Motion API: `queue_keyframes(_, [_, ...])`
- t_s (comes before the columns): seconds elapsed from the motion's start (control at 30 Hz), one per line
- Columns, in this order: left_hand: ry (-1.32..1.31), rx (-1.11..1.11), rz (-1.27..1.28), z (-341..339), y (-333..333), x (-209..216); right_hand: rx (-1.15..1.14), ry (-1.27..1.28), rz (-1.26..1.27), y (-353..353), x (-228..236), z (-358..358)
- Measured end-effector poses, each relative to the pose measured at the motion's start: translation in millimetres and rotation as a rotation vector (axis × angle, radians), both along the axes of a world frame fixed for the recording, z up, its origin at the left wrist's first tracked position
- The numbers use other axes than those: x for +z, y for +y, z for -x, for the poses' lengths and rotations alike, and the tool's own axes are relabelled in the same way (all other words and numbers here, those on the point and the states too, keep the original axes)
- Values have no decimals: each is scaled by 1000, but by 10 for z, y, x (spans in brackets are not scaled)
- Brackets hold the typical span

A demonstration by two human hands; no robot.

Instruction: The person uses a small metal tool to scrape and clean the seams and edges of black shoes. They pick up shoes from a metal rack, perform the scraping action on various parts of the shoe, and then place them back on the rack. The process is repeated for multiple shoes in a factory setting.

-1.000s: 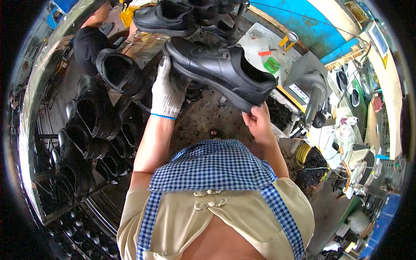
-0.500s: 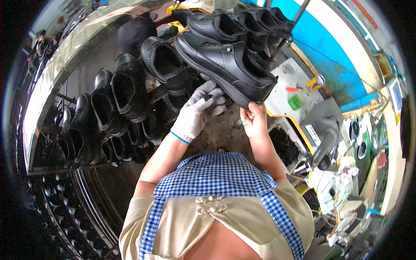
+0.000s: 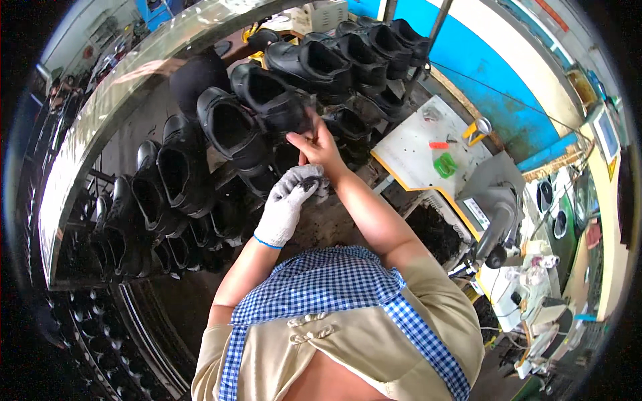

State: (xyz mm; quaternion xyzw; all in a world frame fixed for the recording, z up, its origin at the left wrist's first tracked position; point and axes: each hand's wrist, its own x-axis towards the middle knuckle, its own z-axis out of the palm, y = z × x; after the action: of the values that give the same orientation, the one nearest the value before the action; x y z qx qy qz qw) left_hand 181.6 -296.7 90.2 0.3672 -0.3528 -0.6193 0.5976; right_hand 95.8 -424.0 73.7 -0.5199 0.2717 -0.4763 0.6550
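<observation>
A black shoe stands among others at the far middle, its toe pointing away and its heel toward me. Closed at that heel is my right hand, bare, with the thumb pointing left. Just below it, my left hand wears a white knitted glove with a blue cuff edge. Its fingers are curled in; a dark patch shows by the thumb, and whether it is a stain or a small thing I cannot make out. Immediately left of the held shoe sits another black shoe.
More black shoes line the rack on the left, with others at the far side. To the right is a white worktable with a green piece, a red piece, a yellow can and a grey machine.
The shoe has travelled left from in front of me into the row, my right hand moving with it. My gloved left hand has drawn slightly closer and curled its fingers.
</observation>
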Motion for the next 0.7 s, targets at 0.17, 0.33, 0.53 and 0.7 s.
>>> queue_keyframes(0.17, [-164,43,29,132,-60,6,-437,51,342,-280,-473,252])
queue_keyframes(0.33, [-803,254,600,278,-533,109,-701,189,282,-770,-409,713])
queue_keyframes(0.53, [-1403,715,703,471,-1549,410,-652,326,329,-1017,-644,691])
queue_keyframes(0.7, [-1786,662,663,356,-1752,447,-516,207,121,-615,-512,820])
